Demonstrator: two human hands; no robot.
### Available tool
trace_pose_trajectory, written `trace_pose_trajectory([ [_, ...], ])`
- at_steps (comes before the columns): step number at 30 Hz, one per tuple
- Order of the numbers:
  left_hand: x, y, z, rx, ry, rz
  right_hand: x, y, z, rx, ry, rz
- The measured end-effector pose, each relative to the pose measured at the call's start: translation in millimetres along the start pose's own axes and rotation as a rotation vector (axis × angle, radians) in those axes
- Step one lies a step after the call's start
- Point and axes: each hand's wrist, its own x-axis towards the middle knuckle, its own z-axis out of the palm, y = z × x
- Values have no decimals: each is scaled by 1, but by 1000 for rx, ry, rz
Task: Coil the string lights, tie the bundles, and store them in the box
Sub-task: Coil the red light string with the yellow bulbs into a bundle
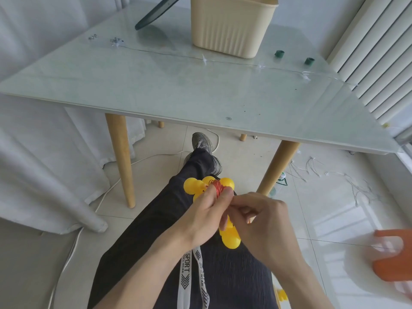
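Note:
A bundle of yellow ball lights (192, 185) with red wire (218, 186) wound round its middle sits over my lap, below the table edge. My left hand (204, 214) grips the bundle from the left, thumb on the red winding. My right hand (263, 221) pinches the red wire at the bundle's middle from the right. More yellow balls (231, 238) hang beneath my hands. The cream ribbed box (231, 25) stands at the back of the table. A clear string of lights (205, 60) lies stretched across the table.
The glass-topped table (178, 94) also carries two small green rolls (279, 53) and a dark round lid (156, 12). A white cable (107, 192) and loose white strings (356, 186) lie on the tiled floor. An orange object (390, 255) sits at right.

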Motion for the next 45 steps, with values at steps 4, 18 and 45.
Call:
trace_pose_trajectory([
  [4,0,-3,-3,-3,-38,-26,8,8,-14,24,-75,63],
  [18,3,-8,-10,-166,-98,-102,11,31,-12,25,-173,126],
  [45,7,-2,-16,-610,141,-157,22,29,-34,81,243,273],
])
